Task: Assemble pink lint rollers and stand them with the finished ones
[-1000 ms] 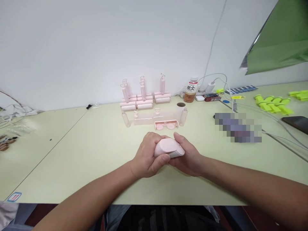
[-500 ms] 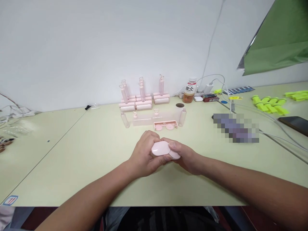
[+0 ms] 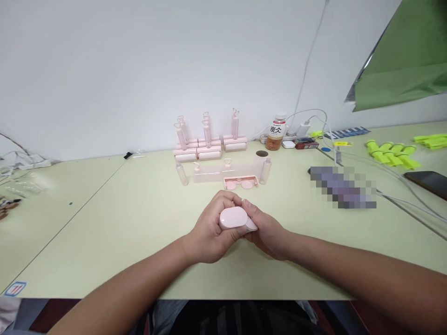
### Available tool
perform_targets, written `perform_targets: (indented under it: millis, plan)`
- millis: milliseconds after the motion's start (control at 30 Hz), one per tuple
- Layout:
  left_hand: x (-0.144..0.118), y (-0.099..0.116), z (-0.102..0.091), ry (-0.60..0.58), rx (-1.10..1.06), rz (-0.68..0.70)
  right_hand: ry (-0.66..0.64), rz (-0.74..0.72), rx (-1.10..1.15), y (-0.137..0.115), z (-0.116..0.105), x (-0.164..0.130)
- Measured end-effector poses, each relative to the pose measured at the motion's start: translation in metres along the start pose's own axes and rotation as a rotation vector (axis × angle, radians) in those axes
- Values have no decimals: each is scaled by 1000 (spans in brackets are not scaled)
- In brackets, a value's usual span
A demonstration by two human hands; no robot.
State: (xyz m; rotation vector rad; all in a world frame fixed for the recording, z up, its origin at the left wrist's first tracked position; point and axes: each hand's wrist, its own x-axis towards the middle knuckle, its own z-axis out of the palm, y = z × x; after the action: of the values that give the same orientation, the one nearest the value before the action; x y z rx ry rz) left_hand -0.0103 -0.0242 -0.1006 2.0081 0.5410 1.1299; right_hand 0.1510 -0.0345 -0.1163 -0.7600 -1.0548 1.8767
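Near the front of the table, my left hand (image 3: 209, 232) is closed around a pale pink plastic piece with a smooth oval end (image 3: 233, 217). Against its right side my right hand (image 3: 267, 232) grips a smaller rounded pink part (image 3: 251, 225), which touches the oval end. Fingers hide the rest of both parts. Just beyond the hands lies an open pink case part with two round discs (image 3: 240, 183). Clear pink tubes stand on either side of it, one at the left (image 3: 182, 174) and one at the right (image 3: 266, 171).
Several pink boxes (image 3: 209, 152) with heart-topped tubes stand by the wall. To their right is a labelled bottle (image 3: 275, 133). Cables, yellow-green pieces (image 3: 393, 152) and a dark phone (image 3: 428, 182) lie on the right. A round hole (image 3: 261, 153) pierces the table.
My right thumb has moved off the top of the parts to their far edge. The smaller part has tilted, and the oval end now faces me more.
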Motion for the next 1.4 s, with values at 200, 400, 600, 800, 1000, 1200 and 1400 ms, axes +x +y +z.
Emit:
perform_targets:
  millis: [200, 400, 600, 800, 1000, 1200, 1400]
  plan:
    - [0, -1, 0, -55, 90, 65, 107, 76, 78, 1, 6, 0]
    - [2, -3, 0, -63, 75, 10, 137, 72, 73, -2, 9, 0]
    - [0, -3, 4, 35, 100, -11, 151, 66, 60, -2, 13, 1]
    - [0, 1, 5, 61, 111, -76, 123, 73, 22, -2, 14, 1]
    - [1, 1, 4, 96, 74, -97, -19, 35, -8, -1, 11, -1]
    - [6, 5, 2, 44, -304, -390, -51, 71, -83, 1, 7, 0]
    - [11, 4, 3, 75, -598, -455, 56, 109, -141, 0, 9, 1]
